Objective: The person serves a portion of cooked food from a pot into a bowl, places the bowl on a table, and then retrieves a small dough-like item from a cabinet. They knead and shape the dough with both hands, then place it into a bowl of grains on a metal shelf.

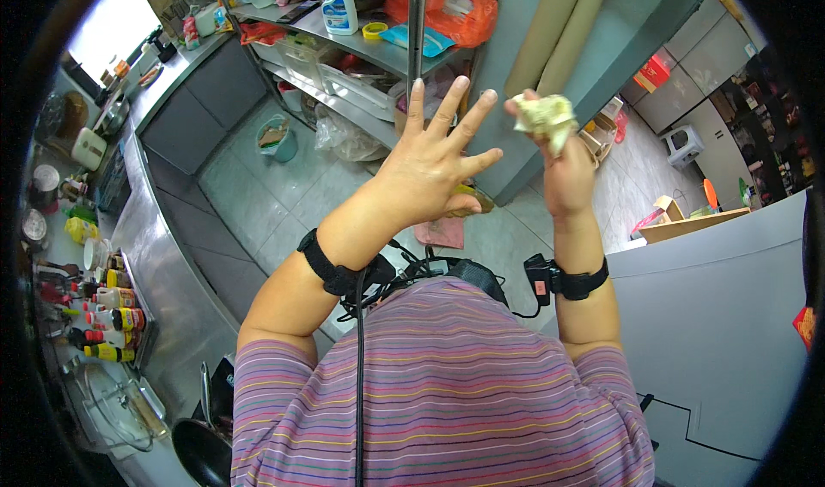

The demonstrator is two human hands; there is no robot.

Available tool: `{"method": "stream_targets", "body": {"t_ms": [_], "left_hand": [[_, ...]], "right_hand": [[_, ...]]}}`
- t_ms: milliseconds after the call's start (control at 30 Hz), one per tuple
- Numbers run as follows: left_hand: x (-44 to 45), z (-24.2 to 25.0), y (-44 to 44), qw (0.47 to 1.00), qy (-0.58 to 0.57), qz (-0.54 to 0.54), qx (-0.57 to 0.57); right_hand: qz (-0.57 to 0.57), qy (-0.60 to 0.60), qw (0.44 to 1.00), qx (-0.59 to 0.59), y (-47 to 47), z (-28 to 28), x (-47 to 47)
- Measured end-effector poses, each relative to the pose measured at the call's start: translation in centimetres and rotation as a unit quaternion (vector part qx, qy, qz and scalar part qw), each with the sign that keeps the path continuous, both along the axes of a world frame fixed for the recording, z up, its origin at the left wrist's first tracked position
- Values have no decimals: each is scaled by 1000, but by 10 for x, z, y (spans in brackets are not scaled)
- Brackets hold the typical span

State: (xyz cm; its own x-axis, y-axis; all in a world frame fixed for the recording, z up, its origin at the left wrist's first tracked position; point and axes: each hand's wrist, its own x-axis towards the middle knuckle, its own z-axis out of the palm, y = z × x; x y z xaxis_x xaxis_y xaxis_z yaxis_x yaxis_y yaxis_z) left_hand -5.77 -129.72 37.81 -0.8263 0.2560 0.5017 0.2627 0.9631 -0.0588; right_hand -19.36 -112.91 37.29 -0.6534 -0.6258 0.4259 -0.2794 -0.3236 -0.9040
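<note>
My left hand [435, 155] is raised in front of the metal shelf rack, its fingers spread apart and holding nothing. To its right, my right hand [561, 165] is closed on a crumpled pale yellow-green cloth [548, 118], which hangs over the fingers. Black straps with small devices sit around both forearms. Below my left hand, a pink thing [441, 232] lies low, near the floor, partly hidden by the hand.
A metal shelf rack [380, 52] stands ahead, holding a spray bottle [339, 7], yellow tape [374, 31] and an orange plastic bag [470, 20]. A steel counter [174, 255] with bottles curves along the left. A pail [277, 140] stands on the floor. A large grey surface [715, 326] is at right.
</note>
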Motion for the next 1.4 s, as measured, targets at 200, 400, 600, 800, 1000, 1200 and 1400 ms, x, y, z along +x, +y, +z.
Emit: {"method": "stream_targets", "body": {"t_ms": [200, 400, 600, 800, 1000, 1200, 1400], "left_hand": [[-12, -9, 5, 999, -1, -11, 51], [-9, -9, 0, 996, -50, -54, 47], [0, -3, -5, 984, -122, -120, 46], [19, 4, -11, 972, -223, -62, -30], [10, -4, 13, 965, -173, -196, -33], [7, -10, 23, 959, -185, -214, -8], [4, -11, 16, 958, -83, -271, 42]], "right_hand": [[22, 265, 952, 152, -14, -13, 34], [140, 103, 954, 244, -4, -6, 27], [149, 275, 925, 217, 8, -8, 17], [-4, 133, 931, 341, 25, -6, 0], [126, 191, 924, 305, 5, -25, 13], [234, -118, 952, 159, -11, -30, 31], [270, -64, 931, 237, -13, -31, 30]]}}
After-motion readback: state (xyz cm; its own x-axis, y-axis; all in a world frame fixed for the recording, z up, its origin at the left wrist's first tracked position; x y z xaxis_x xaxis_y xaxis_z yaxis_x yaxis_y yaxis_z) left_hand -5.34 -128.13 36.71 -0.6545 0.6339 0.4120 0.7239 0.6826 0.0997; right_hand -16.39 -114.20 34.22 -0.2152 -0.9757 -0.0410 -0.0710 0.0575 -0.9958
